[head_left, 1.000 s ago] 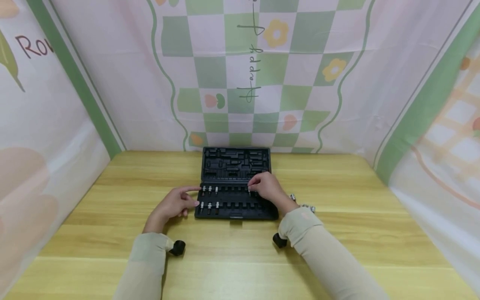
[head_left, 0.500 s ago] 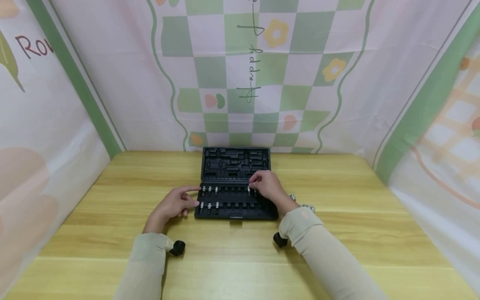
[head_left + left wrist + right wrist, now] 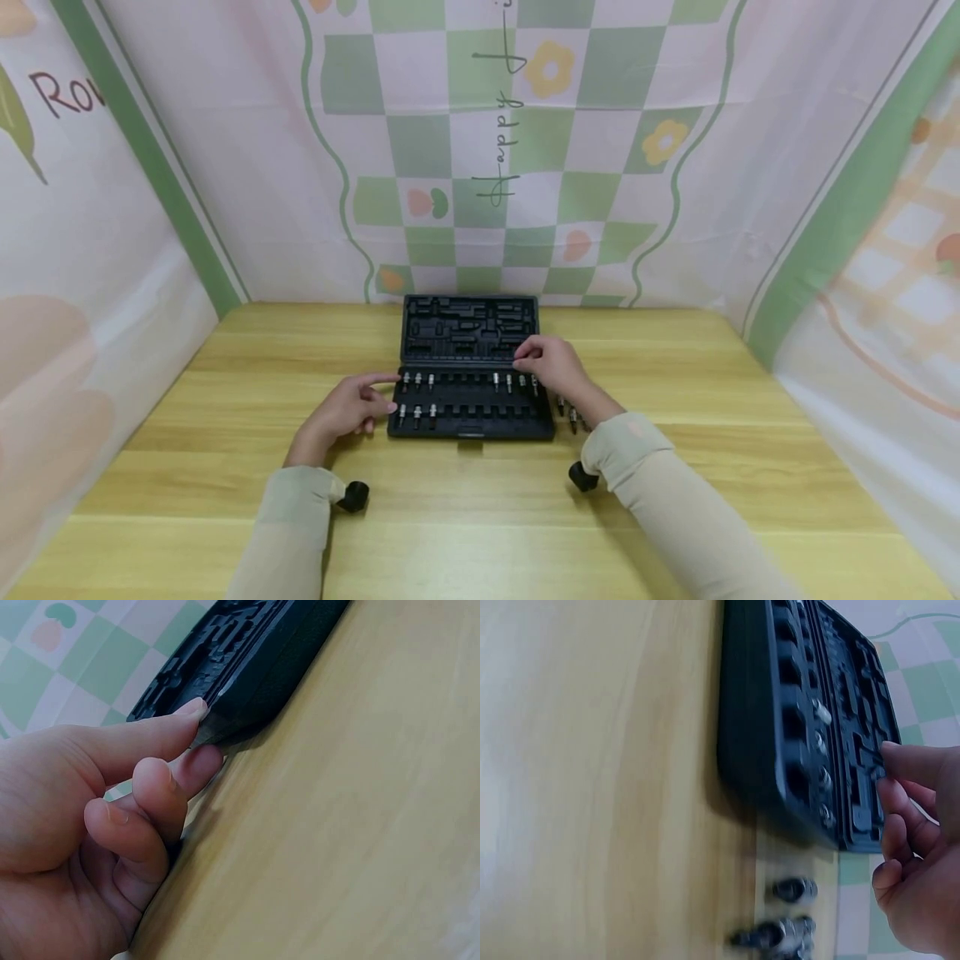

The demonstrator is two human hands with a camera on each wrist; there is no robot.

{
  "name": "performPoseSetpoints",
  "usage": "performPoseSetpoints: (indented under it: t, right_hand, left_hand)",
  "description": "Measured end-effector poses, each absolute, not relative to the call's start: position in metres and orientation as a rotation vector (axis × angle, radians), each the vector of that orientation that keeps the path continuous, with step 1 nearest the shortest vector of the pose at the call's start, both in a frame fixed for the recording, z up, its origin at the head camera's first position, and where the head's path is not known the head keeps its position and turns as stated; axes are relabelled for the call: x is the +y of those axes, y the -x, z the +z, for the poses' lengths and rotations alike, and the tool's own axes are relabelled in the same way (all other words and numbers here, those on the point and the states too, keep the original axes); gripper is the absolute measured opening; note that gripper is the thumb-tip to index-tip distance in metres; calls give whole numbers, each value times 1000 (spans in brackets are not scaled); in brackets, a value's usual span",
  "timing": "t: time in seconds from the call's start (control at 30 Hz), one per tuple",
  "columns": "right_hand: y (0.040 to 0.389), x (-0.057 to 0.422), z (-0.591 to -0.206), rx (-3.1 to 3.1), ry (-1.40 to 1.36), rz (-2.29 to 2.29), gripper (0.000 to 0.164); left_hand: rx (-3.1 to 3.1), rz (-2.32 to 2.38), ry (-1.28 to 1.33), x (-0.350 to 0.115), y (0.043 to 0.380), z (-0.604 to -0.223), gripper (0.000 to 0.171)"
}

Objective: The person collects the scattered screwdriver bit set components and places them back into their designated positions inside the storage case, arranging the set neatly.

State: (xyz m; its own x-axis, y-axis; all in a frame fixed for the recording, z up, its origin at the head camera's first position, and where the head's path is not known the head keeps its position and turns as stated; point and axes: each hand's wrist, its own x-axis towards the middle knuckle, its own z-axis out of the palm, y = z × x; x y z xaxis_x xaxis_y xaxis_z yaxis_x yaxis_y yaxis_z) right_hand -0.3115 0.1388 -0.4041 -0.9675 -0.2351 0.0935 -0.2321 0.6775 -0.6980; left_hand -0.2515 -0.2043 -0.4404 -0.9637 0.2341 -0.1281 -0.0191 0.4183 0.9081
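Observation:
A black tool case [image 3: 471, 432] lies open on the wooden table, its moulded lid tilted back. Small silver bit sockets [image 3: 417, 381] stand in its slots: groups at the left of both rows, and several more bit sockets [image 3: 509, 382] at the right of the far row. My left hand [image 3: 351, 407] touches the case's left side with thumb and forefinger apart; in the left wrist view its other fingers bend inward. Above the far row's right end hovers my right hand [image 3: 551, 365], thumb and forefinger close together. The right wrist view shows nothing between these fingers [image 3: 911, 759].
Several loose bit sockets [image 3: 573, 417] lie on the table beside the case's right side, partly behind the right forearm. A patterned cloth [image 3: 465, 150] hangs directly behind the case, with more cloth at both sides.
My right hand has let go of a bit socket in the far row and moved up and to the right, uncovering several sockets there. My left hand stays at the case's side.

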Motion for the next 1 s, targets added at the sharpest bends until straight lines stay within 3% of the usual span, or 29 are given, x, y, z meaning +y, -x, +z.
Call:
performPoseSetpoints:
  t: [0.43, 1.0]
  right_hand:
    - [306, 178, -401, 2814, 449, -1139, 5]
    - [296, 207, -406, 2784, 636, -842, 16]
  left_hand:
    - [2440, 1562, -193, -204, 252, -441, 52]
    - [2416, 1584, -208, -205, 251, -441, 52]
